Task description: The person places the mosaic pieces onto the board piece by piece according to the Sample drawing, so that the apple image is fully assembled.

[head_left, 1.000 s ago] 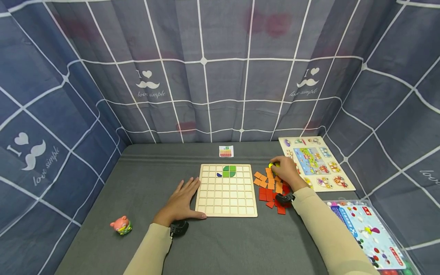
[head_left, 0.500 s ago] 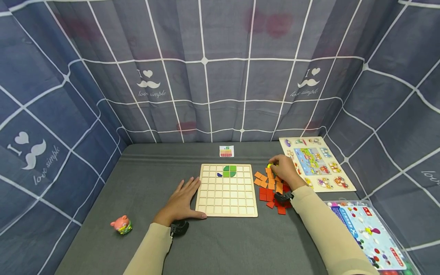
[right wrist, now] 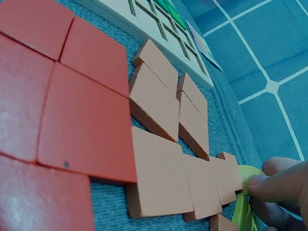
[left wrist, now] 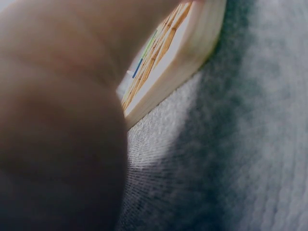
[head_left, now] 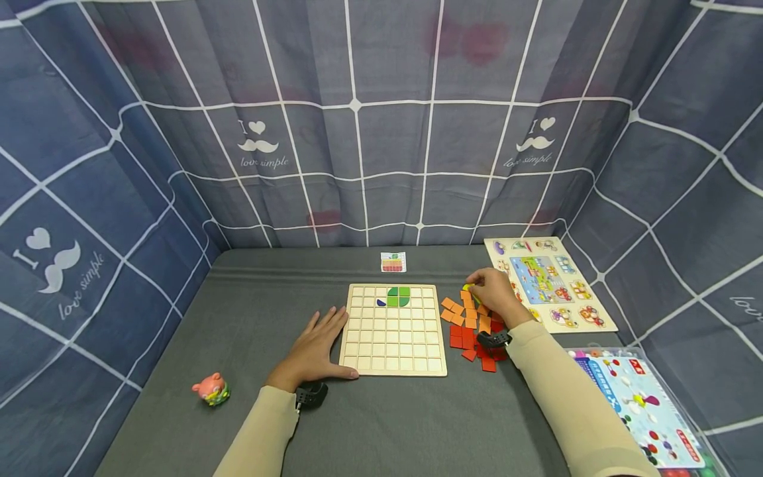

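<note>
A wooden grid board (head_left: 393,338) lies mid-table with green tiles (head_left: 398,297) and a dark blue rounded tile (head_left: 381,303) in its far rows. My left hand (head_left: 318,344) rests spread along its left side, fingers at the edge and thumb by the near corner. To the right, my right hand (head_left: 496,293) is at the far end of a tile pile. Its fingertips pinch a yellow-green tile (right wrist: 245,219), partly hidden by the fingers. Orange tiles (right wrist: 161,171) lie right beside it, and red tiles (right wrist: 86,120) lie closer to me.
Behind the board lies a small pattern card (head_left: 393,262). A picture puzzle board (head_left: 587,291) is at the far right, with a clear boxed set (head_left: 644,404) nearer. A pink pig figurine (head_left: 211,389) stands at left. Grid-patterned curtains (head_left: 387,146) surround the table.
My right hand has shifted very slightly left at the yellow-green tile, more of which shows than a second ago. The left hand and the board have stayed put.
</note>
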The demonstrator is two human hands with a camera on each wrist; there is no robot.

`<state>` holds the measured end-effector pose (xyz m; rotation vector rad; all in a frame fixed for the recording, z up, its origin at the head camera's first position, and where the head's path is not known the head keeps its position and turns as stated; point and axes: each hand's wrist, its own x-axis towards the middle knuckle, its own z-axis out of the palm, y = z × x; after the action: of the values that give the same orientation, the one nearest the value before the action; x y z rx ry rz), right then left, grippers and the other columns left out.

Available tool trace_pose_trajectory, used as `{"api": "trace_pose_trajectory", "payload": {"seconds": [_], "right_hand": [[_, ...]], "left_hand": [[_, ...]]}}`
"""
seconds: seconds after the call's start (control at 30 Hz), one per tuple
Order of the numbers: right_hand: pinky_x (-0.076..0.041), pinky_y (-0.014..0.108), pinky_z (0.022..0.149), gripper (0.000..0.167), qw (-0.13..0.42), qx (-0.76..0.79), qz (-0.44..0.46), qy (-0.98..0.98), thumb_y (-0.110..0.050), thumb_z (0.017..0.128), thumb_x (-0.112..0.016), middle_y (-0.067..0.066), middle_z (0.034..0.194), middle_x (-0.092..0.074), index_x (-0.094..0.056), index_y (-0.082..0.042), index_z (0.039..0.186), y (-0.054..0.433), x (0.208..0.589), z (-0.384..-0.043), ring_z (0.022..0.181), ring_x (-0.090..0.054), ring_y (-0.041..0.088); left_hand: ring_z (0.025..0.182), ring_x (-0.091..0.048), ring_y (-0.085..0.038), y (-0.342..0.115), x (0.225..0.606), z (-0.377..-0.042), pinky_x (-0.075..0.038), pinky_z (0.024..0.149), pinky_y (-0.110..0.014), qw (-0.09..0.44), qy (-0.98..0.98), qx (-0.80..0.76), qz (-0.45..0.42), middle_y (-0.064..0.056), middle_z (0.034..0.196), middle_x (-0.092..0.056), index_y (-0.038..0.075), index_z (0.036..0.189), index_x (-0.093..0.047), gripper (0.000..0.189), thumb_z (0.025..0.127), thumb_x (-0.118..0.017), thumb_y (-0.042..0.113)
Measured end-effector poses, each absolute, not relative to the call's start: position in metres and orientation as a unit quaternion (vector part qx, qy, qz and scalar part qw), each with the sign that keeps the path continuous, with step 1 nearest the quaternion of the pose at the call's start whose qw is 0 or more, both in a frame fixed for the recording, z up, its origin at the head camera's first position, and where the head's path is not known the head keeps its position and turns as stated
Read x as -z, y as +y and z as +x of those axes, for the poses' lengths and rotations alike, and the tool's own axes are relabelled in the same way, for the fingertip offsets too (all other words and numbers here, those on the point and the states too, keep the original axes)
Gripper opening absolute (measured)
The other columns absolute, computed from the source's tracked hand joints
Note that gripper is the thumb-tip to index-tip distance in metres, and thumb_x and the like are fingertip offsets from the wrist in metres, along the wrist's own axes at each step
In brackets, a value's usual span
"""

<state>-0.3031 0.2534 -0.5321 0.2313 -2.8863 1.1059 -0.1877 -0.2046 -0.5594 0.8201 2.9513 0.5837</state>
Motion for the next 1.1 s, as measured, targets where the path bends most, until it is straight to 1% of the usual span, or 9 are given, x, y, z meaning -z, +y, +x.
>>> {"api": "trace_pose_trajectory", "payload": {"seconds": [0.13, 0.3, 0.7, 0.9, 1.0, 1.1], "right_hand": [[-0.054, 0.044, 0.073, 0.008, 0.019, -0.359, 0.07, -0.93, -0.005, 0.098, -0.075, 0.011, 0.099, -0.074, -0.079, -0.004, 0.105, 0.253, 0.531, -0.303, 0.084, -0.066, 0.028], [-0.054, 0.042, 0.071, 0.009, 0.022, -0.367, 0.076, -0.927, -0.005, 0.099, -0.075, 0.011, 0.099, -0.074, -0.079, -0.003, 0.106, 0.254, 0.532, -0.303, 0.084, -0.066, 0.027], [-0.056, 0.045, 0.072, 0.008, 0.049, -0.378, 0.09, -0.92, -0.004, 0.098, -0.076, 0.01, 0.096, -0.075, -0.08, -0.003, 0.105, 0.243, 0.532, -0.305, 0.085, -0.068, 0.028], [-0.058, 0.047, 0.08, 0.007, 0.057, -0.374, 0.092, -0.921, -0.004, 0.096, -0.078, 0.009, 0.096, -0.077, -0.081, -0.004, 0.103, 0.235, 0.536, -0.305, 0.086, -0.071, 0.028], [-0.057, 0.048, 0.082, 0.007, 0.058, -0.373, 0.095, -0.921, -0.007, 0.096, -0.079, 0.007, 0.096, -0.077, -0.082, -0.006, 0.102, 0.232, 0.535, -0.304, 0.088, -0.071, 0.028], [-0.056, 0.048, 0.081, 0.006, 0.059, -0.367, 0.098, -0.923, -0.011, 0.096, -0.08, 0.004, 0.096, -0.077, -0.082, -0.009, 0.102, 0.228, 0.532, -0.303, 0.088, -0.069, 0.026]], "left_hand": [[0.159, -0.012, -0.029, -0.204, 0.559, -0.188, -0.003, 0.126, -0.055, 0.013, 0.947, -0.188, 0.262, -0.01, 0.173, -0.019, 0.006, 0.168, -0.023, 0.139, 0.069, -0.072, 0.09], [0.159, -0.014, -0.03, -0.204, 0.558, -0.187, -0.003, 0.126, -0.055, 0.013, 0.946, -0.191, 0.262, -0.01, 0.173, -0.02, 0.006, 0.168, -0.024, 0.139, 0.069, -0.071, 0.091], [0.159, -0.014, -0.029, -0.204, 0.558, -0.186, -0.004, 0.126, -0.055, 0.014, 0.948, -0.188, 0.258, -0.009, 0.173, -0.019, 0.007, 0.168, -0.024, 0.139, 0.068, -0.071, 0.092], [0.159, -0.014, -0.031, -0.204, 0.556, -0.185, -0.005, 0.126, -0.057, 0.015, 0.947, -0.189, 0.261, -0.01, 0.173, -0.02, 0.005, 0.168, -0.025, 0.139, 0.069, -0.071, 0.091], [0.159, -0.014, -0.031, -0.204, 0.556, -0.185, -0.004, 0.126, -0.057, 0.014, 0.946, -0.189, 0.263, -0.01, 0.173, -0.02, 0.005, 0.168, -0.025, 0.138, 0.069, -0.071, 0.09], [0.158, -0.014, -0.031, -0.204, 0.555, -0.185, -0.005, 0.126, -0.057, 0.012, 0.946, -0.189, 0.264, -0.011, 0.173, -0.02, 0.005, 0.168, -0.025, 0.138, 0.069, -0.071, 0.09]]}}
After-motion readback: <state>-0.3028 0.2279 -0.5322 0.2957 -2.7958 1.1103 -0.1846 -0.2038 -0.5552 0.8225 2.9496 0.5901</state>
